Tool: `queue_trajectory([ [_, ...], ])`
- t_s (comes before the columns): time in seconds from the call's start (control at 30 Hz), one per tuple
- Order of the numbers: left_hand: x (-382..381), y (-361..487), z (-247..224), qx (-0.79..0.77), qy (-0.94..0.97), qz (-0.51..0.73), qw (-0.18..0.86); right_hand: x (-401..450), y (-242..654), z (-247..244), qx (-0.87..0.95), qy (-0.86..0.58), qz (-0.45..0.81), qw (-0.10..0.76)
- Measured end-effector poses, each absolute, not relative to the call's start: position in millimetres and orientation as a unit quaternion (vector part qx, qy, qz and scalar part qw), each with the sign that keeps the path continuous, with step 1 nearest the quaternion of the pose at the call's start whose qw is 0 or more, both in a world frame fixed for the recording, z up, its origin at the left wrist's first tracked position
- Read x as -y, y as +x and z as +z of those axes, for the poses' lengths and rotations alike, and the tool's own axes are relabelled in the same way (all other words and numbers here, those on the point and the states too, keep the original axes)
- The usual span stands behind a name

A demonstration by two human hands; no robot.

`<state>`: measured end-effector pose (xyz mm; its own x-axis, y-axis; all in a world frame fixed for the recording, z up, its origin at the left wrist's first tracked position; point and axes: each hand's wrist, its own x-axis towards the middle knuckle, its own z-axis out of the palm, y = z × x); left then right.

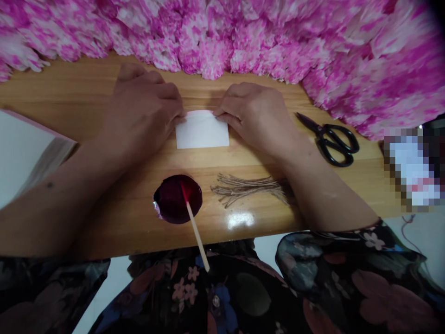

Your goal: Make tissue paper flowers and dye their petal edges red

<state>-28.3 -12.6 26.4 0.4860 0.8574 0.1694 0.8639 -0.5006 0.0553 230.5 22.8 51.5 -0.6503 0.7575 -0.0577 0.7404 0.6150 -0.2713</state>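
A small white sheet of paper [202, 132] lies on the wooden table in front of me, with a faint pink edge along its far side. My left hand [148, 104] pinches its far left corner, fingers curled. At the far right corner, my right hand [252, 111] grips the same sheet between thumb and fingers. Closer to me stands a round dish of dark red liquid [170, 199], and a wooden stick [197, 234] rests in it, its red tip inside and its handle over the table edge. Beside the dish lies a bundle of thin brown twine or wires [248, 186].
Black-handled scissors [328, 139] lie to the right of my right hand. Masses of pink and white flowers [208, 41] line the far side of the wooden table [139, 236]. White sheets [28, 148] sit at the left; a blurred-out object [412, 169] is at the right edge.
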Motion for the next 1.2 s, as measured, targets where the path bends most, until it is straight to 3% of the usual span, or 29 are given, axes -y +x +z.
queue_trajectory([
  [0.2, 11, -27, 24, 0.509, -0.855, -0.097, 0.022, -28, 231, 40, 0.885, -0.424, 0.158, 0.111],
  [0.43, 10, -28, 13, 0.505, -0.844, -0.181, -0.006, -26, 231, 47, 0.888, -0.439, 0.118, 0.064],
  [0.63, 14, -24, 13, 0.551, -0.801, -0.225, -0.064, -28, 240, 43, 0.867, -0.431, 0.209, 0.138],
  [0.97, 16, -23, 17, 0.528, -0.81, -0.234, -0.107, -33, 242, 34, 0.868, -0.395, 0.249, 0.168],
  [1.2, 14, -24, 13, 0.526, -0.819, -0.21, -0.094, -28, 240, 36, 0.87, -0.41, 0.237, 0.137],
])
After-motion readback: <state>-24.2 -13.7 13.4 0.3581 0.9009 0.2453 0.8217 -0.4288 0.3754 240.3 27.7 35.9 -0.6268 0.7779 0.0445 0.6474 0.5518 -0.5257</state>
